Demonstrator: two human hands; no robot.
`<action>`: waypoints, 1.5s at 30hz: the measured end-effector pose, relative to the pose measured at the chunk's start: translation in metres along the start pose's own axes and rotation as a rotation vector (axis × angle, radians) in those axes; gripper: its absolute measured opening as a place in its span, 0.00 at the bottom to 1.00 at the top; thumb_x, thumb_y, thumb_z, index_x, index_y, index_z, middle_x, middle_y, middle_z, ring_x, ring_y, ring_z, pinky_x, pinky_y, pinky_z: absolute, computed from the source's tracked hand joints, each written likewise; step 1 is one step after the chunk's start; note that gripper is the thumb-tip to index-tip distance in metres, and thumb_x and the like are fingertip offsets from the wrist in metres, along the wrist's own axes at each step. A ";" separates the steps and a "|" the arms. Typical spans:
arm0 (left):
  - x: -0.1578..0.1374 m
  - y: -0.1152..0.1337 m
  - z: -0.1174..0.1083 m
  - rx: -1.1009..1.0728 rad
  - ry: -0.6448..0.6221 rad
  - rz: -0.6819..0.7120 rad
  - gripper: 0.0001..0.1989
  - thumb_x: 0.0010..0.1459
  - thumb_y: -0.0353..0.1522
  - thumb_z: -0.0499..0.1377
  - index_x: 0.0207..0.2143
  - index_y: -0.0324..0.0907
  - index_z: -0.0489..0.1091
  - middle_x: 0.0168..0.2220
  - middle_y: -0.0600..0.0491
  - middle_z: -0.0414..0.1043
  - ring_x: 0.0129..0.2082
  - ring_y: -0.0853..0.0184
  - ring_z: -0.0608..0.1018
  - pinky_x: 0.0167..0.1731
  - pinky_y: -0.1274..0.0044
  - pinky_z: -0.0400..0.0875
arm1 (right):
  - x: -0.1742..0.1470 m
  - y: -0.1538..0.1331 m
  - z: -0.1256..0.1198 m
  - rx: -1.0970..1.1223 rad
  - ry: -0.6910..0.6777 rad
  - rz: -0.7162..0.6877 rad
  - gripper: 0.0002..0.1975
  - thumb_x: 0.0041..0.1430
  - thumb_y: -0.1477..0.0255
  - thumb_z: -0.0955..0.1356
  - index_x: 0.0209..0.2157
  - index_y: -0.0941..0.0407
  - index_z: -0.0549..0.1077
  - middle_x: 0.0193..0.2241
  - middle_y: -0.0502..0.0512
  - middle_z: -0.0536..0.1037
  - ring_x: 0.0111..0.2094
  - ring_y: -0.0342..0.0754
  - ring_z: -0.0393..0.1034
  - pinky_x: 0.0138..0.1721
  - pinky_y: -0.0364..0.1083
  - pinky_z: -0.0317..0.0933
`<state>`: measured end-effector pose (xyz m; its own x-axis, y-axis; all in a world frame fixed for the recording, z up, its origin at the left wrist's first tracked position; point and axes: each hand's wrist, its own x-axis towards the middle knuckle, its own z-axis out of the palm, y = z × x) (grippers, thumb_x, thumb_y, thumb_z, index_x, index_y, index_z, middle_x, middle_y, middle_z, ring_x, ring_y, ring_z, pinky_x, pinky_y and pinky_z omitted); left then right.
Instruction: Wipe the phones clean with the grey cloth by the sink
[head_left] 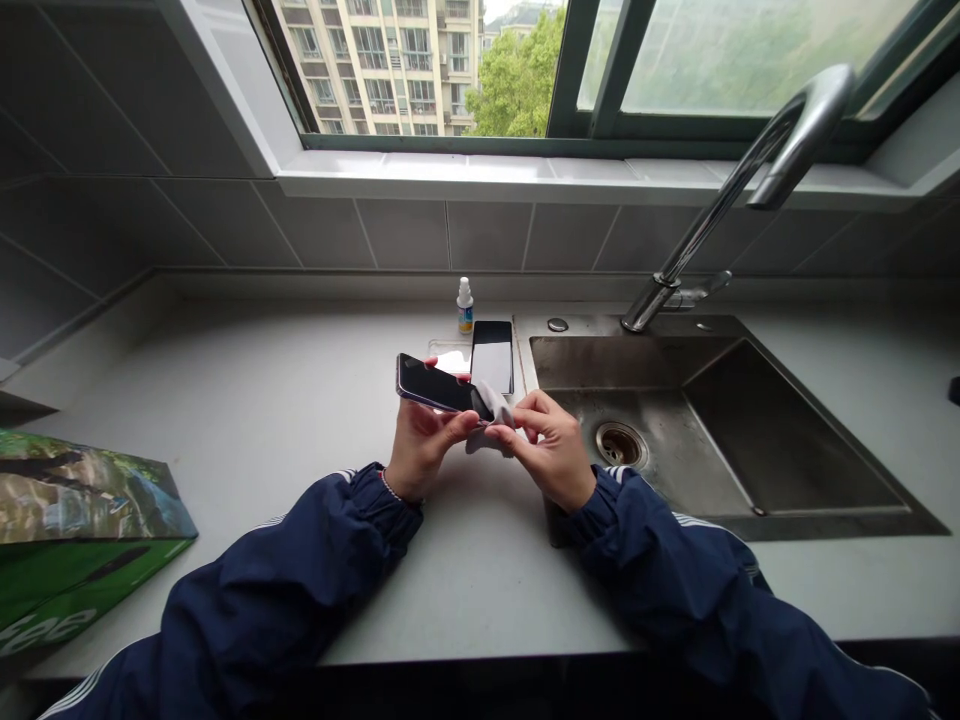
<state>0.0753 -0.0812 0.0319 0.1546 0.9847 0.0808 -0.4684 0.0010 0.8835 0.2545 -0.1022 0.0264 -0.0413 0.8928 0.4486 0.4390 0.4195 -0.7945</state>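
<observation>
My left hand grips a dark smartphone, its screen facing up and its far end tilted up to the left. Against the phone's right end, my right hand pinches a pale grey cloth, which wraps over that end and hangs below it. Just behind the hands, a second phone lies flat on the counter with window light reflected in its screen. To its left is a clear, flat case-like piece, partly hidden by the held phone. A small white bottle with a coloured label stands upright behind them.
A steel sink with a drain lies to the right, under a tall chrome faucet. At the left edge of the white counter sits a green printed box or bag. A tiled wall and window stand behind.
</observation>
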 end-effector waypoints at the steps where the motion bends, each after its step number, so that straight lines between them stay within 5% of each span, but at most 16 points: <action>1: 0.000 0.001 0.000 0.009 -0.004 -0.002 0.42 0.48 0.29 0.72 0.62 0.53 0.57 0.54 0.49 0.72 0.40 0.63 0.80 0.43 0.68 0.78 | 0.000 0.000 0.000 -0.001 -0.021 -0.004 0.11 0.60 0.61 0.73 0.29 0.52 0.82 0.26 0.50 0.67 0.26 0.43 0.63 0.28 0.45 0.61; 11: 0.004 0.003 -0.007 -0.154 0.003 -0.150 0.27 0.58 0.41 0.66 0.57 0.55 0.61 0.52 0.52 0.73 0.44 0.59 0.81 0.44 0.60 0.77 | 0.006 0.000 -0.006 0.124 -0.157 -0.073 0.12 0.65 0.63 0.69 0.35 0.54 0.82 0.27 0.51 0.69 0.28 0.45 0.65 0.30 0.45 0.62; 19: 0.000 -0.010 -0.002 0.094 -0.015 0.117 0.41 0.46 0.31 0.74 0.58 0.50 0.57 0.52 0.49 0.72 0.44 0.64 0.80 0.45 0.70 0.78 | 0.000 0.005 0.001 0.062 -0.083 -0.015 0.13 0.61 0.62 0.73 0.28 0.56 0.79 0.23 0.47 0.64 0.25 0.41 0.60 0.27 0.43 0.56; 28: -0.007 -0.005 -0.003 0.183 -0.089 0.185 0.43 0.48 0.31 0.73 0.62 0.51 0.56 0.58 0.45 0.69 0.51 0.58 0.79 0.49 0.69 0.77 | -0.001 0.008 0.001 0.064 -0.067 -0.145 0.06 0.62 0.67 0.72 0.39 0.52 0.83 0.25 0.48 0.66 0.25 0.41 0.62 0.29 0.42 0.59; 36: 0.006 0.011 -0.009 -0.083 -0.058 -0.025 0.34 0.60 0.40 0.64 0.66 0.55 0.55 0.58 0.47 0.70 0.49 0.53 0.80 0.46 0.55 0.77 | 0.003 0.009 -0.001 0.097 -0.103 -0.104 0.09 0.63 0.66 0.72 0.34 0.55 0.83 0.26 0.50 0.68 0.26 0.42 0.62 0.28 0.43 0.58; 45: 0.011 0.016 -0.009 -0.330 -0.052 -0.358 0.28 0.67 0.50 0.49 0.59 0.43 0.68 0.56 0.43 0.73 0.54 0.50 0.77 0.46 0.58 0.77 | 0.003 0.009 -0.002 0.087 -0.124 -0.205 0.08 0.66 0.69 0.69 0.37 0.55 0.81 0.27 0.50 0.67 0.27 0.42 0.61 0.29 0.44 0.58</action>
<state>0.0615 -0.0683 0.0423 0.3958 0.9023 -0.1706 -0.6276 0.4014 0.6671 0.2601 -0.0958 0.0213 -0.2335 0.7985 0.5549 0.3312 0.6019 -0.7267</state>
